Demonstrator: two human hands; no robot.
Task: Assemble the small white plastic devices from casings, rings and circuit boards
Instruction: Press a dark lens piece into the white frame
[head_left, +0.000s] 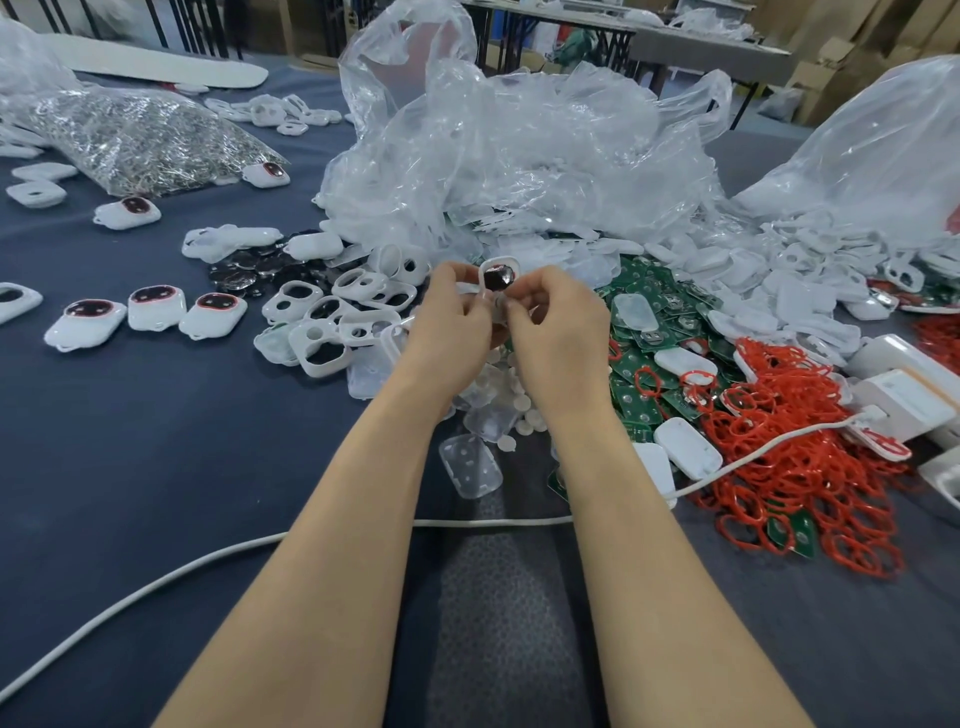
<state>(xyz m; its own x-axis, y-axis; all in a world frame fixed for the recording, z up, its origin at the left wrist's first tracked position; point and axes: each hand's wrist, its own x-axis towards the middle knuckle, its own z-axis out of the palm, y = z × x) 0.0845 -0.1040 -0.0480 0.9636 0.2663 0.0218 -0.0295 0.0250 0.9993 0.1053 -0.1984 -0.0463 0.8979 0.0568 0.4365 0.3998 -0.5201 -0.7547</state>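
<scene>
Both hands meet above the parts heap at the table's middle. My left hand (451, 317) and my right hand (556, 332) together pinch one small white casing (497, 275) with a dark round insert, held upright between the fingertips. Empty white casings with cut-outs (332, 317) lie just left of the hands. Green circuit boards (670, 322) spread to the right. Red rings (800, 457) pile further right. Three assembled white devices with dark red-edged faces (156, 309) sit in a row at the left.
Crumpled clear plastic bags (519, 156) rise behind the hands. A bag of small metal parts (145, 140) lies at the far left. A white cable (208, 561) crosses the dark blue tabletop in front. White boxes (904, 384) stand at the right edge.
</scene>
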